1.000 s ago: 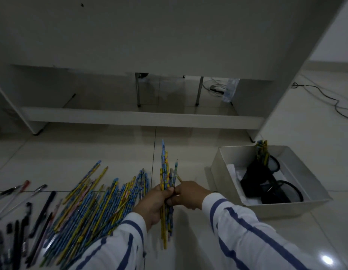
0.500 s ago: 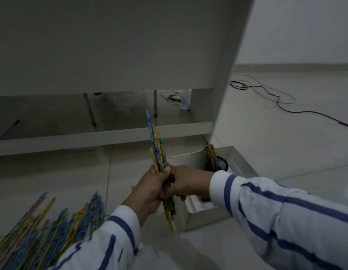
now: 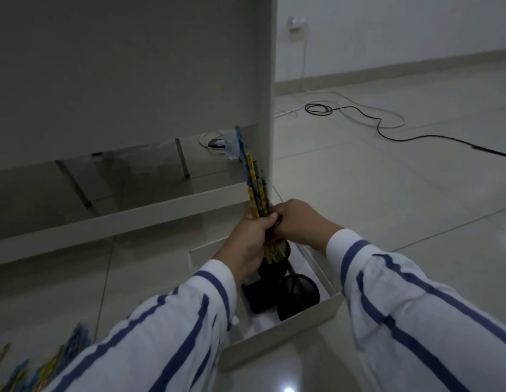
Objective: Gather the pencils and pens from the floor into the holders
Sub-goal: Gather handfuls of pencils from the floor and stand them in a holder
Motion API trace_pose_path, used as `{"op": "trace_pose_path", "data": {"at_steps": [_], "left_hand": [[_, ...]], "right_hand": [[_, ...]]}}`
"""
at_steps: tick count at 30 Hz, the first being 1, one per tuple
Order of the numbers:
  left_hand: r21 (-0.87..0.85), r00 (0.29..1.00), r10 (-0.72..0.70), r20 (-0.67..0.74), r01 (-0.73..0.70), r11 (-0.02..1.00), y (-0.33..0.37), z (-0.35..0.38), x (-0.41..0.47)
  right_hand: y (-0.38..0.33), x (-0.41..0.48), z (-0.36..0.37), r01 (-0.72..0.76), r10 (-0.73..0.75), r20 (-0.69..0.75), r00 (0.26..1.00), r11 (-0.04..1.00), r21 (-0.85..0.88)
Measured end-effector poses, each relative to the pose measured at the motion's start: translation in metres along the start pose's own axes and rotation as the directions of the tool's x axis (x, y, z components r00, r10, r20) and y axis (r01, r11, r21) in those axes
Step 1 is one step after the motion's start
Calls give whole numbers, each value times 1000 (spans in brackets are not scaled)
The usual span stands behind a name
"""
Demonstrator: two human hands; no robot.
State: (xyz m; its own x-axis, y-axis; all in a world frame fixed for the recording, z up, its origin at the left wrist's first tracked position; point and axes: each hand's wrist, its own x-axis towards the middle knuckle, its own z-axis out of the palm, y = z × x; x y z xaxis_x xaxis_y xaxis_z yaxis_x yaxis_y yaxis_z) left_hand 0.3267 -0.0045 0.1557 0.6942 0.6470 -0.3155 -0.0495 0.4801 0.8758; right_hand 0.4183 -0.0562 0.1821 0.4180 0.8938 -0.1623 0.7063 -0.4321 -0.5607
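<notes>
Pencil bundle now hangs over the white box near 6 o'clock, not beside it as 0.5 s ago; lower ends just above the black holder. L hand grips the bundle, R hand curls on it too. Drop-in prob next; loose pencils wait at 7 o'clock

A glossy, light tiled floor was recorded across the frame. A shallow white box was found standing on it at lower centre. Loose pencils were noted lying on the tiles at lower left. A black cable and a white cable were seen trailing over it at upper right. A white desk was observed standing on it at upper left.
</notes>
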Motion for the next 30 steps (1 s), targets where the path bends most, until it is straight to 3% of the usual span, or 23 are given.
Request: {"op": "trace_pose_path", "data": {"at_steps": [5, 16, 22, 30], "left_hand": [[49, 997, 62, -40, -60, 997, -21, 18, 37], [178, 985, 88, -152, -60, 982, -55, 19, 81], [99, 987, 8, -158, 7, 995, -76, 20, 84], [216, 986, 6, -168, 31, 976, -91, 16, 80]], "right_hand": [[39, 21, -2, 1, -2, -22, 1000, 1000, -15], [85, 56, 30, -33, 32, 9, 999, 992, 125], [103, 60, 46, -65, 61, 44, 997, 994, 85], [108, 56, 62, -103, 99, 82, 992, 993, 52]]}}
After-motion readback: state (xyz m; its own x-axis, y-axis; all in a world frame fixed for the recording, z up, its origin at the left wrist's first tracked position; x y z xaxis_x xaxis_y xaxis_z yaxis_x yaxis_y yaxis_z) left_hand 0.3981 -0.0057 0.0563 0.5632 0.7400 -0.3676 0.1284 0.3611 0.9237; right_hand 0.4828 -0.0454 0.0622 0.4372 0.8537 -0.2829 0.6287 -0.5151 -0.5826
